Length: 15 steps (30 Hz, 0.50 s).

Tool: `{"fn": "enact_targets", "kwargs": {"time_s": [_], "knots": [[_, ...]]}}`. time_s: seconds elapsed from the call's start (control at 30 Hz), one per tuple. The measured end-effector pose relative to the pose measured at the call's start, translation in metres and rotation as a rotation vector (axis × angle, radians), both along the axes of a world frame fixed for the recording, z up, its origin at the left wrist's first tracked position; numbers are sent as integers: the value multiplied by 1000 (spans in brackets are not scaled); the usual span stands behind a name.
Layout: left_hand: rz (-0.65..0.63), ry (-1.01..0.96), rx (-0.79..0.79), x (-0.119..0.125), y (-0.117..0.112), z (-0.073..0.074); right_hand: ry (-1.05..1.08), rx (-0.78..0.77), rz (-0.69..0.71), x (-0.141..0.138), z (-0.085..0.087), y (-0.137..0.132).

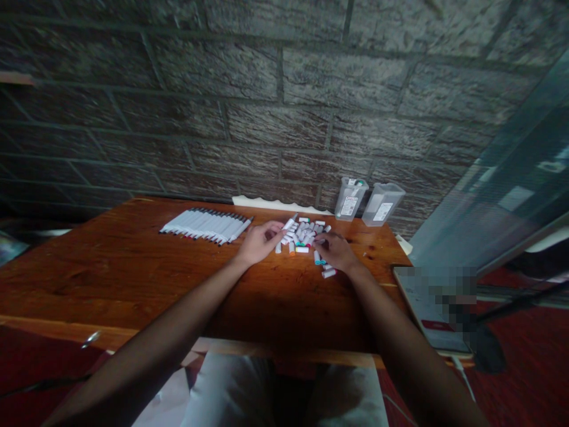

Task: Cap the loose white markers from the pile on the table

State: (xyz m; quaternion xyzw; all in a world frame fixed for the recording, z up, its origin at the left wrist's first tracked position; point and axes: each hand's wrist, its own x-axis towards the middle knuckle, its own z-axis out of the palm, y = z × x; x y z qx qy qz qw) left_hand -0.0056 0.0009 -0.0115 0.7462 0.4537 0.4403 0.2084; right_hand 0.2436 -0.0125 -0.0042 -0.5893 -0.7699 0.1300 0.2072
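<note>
My left hand is closed around a white marker whose end sticks out toward the far right. Beside it lies a heap of several loose marker caps with white bodies and coloured ends. My right hand rests palm down on the right side of that heap, fingers curled onto the caps; whether it holds one is hidden. A few caps lie just below my right hand. A neat row of several white markers lies to the left of my left hand on the wooden table.
Two clear plastic containers with labels stand at the table's back right, against a brick wall. A flat board or book lies at the right edge. A small metal object sits on the near left edge.
</note>
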Motion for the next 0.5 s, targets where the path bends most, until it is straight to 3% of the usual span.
{"fn": "enact_targets", "kwargs": {"time_s": [0.5], "knots": [[16,-4,2,-3,6,-5,-12,13,23,0,1,0]]}}
